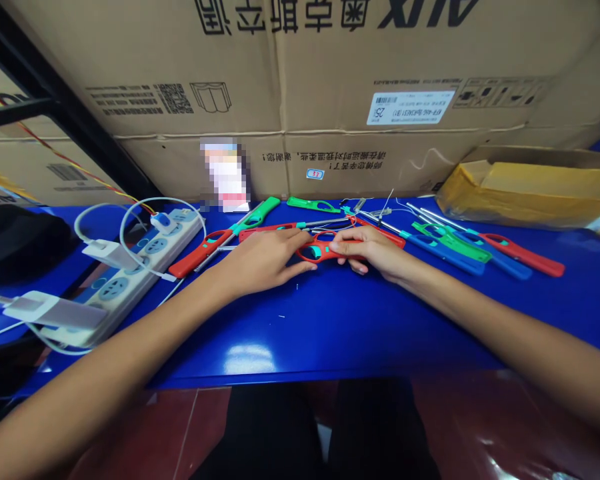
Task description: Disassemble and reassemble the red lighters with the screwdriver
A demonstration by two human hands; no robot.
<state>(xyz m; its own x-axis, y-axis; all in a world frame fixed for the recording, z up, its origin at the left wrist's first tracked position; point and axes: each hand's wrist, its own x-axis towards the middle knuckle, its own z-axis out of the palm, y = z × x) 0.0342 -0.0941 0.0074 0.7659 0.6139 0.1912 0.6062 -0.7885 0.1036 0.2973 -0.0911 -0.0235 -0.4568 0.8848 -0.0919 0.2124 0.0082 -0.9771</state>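
Observation:
My right hand (363, 250) is closed round a red lighter casing (325, 249) with a turquoise trigger, just above the blue table. At the left end of this casing, the fingers and thumb of my left hand (275, 260) grip it from either side. Behind my hands lie red lighter parts (290, 227) with metal rods, and a green casing (313, 205). Left of them, a red lighter (200, 253) and a green one (260, 212) lie end to end. On the right are blue casings (445, 252), a green casing (460, 243) and a red lighter (525, 255).
A white power strip (135, 267) with chargers and cables sits on the left. A lit phone (227, 177) leans against a large cardboard box (300, 80) at the back. An open yellow-taped box (535, 187) stands at the back right of the blue table (300, 333).

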